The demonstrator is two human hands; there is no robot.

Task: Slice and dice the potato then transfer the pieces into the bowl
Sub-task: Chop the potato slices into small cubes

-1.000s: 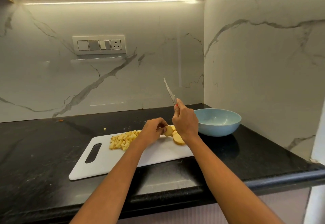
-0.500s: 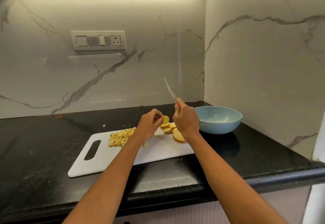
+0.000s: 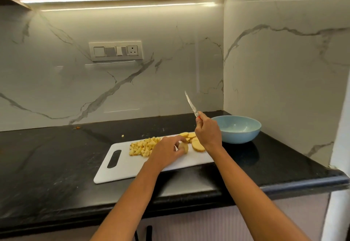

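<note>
A white cutting board [image 3: 128,167] lies on the black counter. On it sits a pile of diced potato [image 3: 143,146], and several round potato slices [image 3: 197,145] lie at its right end. My left hand [image 3: 167,150] pinches one potato slice [image 3: 184,147] low over the board's middle. My right hand [image 3: 208,132] grips a knife [image 3: 191,104] with the blade pointing up and away, above the slices. A light blue bowl [image 3: 237,132] stands empty just right of the board.
Marble walls close the corner behind and to the right of the bowl. A switch panel [image 3: 115,51] is on the back wall. A stray potato bit [image 3: 122,136] lies on the counter [image 3: 47,161] behind the board. The counter's front edge runs below my arms.
My left hand picked a slice from the stack at the right, lifted it, and has now brought it down toward the board's middle. My right hand keeps the knife raised.
</note>
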